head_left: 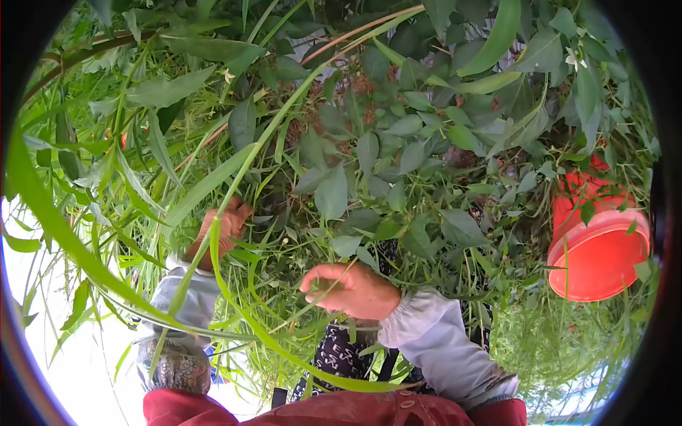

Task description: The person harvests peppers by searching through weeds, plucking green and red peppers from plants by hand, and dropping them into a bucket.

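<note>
My right hand [355,290] is low in the middle of the view, among green leaves and long grass blades. Its fingers curl round with the thumb and index finger near each other, and some thin green leaf or stem lies between them. Further left, my left hand [226,231] reaches into the foliage, its fingers bent and partly behind grass blades; what it touches is hidden. Broad-leaved green plants [332,192] fill the space just beyond both hands.
A red bucket [599,245] lies tilted at the right, its open mouth facing me, with leaves over its upper side. A long curved grass blade [284,358] crosses close in front of my arms. Small white flowers [574,59] show at the upper right.
</note>
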`<action>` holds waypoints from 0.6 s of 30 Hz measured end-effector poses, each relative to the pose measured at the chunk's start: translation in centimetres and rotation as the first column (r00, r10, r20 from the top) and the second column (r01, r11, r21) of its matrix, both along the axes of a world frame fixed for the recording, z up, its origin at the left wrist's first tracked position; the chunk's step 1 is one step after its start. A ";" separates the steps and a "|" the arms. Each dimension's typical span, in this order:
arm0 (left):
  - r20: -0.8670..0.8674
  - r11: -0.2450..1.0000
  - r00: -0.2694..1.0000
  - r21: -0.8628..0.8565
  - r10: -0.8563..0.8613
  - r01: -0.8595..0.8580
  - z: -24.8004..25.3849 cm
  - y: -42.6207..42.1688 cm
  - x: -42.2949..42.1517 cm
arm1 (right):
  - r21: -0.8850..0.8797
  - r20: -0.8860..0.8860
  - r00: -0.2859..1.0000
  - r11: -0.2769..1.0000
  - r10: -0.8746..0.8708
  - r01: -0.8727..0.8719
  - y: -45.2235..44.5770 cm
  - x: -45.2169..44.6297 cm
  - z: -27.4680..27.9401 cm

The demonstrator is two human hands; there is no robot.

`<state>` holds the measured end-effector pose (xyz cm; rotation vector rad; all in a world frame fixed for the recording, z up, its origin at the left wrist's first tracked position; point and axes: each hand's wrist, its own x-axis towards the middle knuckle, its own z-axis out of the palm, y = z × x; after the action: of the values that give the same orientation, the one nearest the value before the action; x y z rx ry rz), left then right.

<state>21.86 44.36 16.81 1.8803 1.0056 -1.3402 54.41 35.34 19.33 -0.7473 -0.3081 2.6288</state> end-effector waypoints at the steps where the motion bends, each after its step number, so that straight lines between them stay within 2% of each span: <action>1: 0.007 0.992 0.993 0.038 0.118 -0.118 0.8 0.2 0.3 | -0.001 0.021 1.000 1.000 -0.001 0.001 0.0 0.0 0.1; 2: 0.035 0.985 0.996 0.151 0.084 -0.089 1.4 0.7 0.8 | 0.000 0.044 0.999 1.000 0.001 -0.001 0.1 0.0 0.2; 3: 0.035 0.984 0.996 0.156 0.086 -0.090 1.0 1.0 0.0 | 0.005 0.043 0.999 1.000 0.002 -0.002 0.4 0.1 0.2; 5: 0.040 0.873 0.976 0.456 -0.215 0.174 -0.5 2.5 -2.4 | 0.006 0.019 1.000 1.000 0.014 -0.014 0.9 0.4 0.3; 6: 0.258 0.836 0.931 0.424 0.258 -0.348 1.1 5.0 1.5 | 0.007 0.016 1.000 1.000 0.012 -0.012 0.9 0.3 0.4; 7: 0.254 0.835 0.933 0.429 0.256 -0.346 0.9 5.8 1.6 | 0.035 0.051 0.999 0.999 0.003 -0.005 0.8 0.2 0.4; 9: 0.120 0.838 0.977 0.502 0.178 -0.214 0.4 7.1 1.8 | 0.069 0.081 0.997 0.998 -0.002 -0.004 0.2 0.1 0.2; 10: 0.200 0.894 0.979 0.428 0.049 -0.132 0.2 7.1 2.4 | 0.094 0.080 0.996 0.995 -0.050 0.043 -0.2 -0.2 0.1; 11: 0.193 0.890 0.980 0.436 0.052 -0.133 0.1 6.5 2.1 | 0.117 0.076 0.992 0.989 -0.097 0.088 -0.3 -0.2 0.1; 15: -0.193 0.971 0.969 0.211 0.152 -0.111 -4.9 -0.5 -2.1 | 0.151 0.171 0.985 0.988 -0.017 -0.010 0.6 0.7 0.5; 16: -0.500 0.996 0.862 -0.060 -0.087 0.065 -6.3 -1.7 -1.6 | 0.118 0.171 0.985 0.993 -0.030 0.010 0.4 0.5 0.5; 17: -0.454 0.996 0.887 0.039 0.086 -0.076 -5.2 -1.8 1.1 | 0.118 0.164 0.986 0.993 -0.025 0.006 0.5 0.6 0.6; 18: -0.470 0.983 0.866 0.149 0.170 -0.111 -7.6 -4.3 -2.2 | 0.041 0.114 0.993 0.999 0.002 -0.007 0.8 0.9 0.8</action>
<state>19.67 40.03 9.23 1.5397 1.4672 -1.7366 55.31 36.12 20.11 -0.8862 -0.3951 2.5804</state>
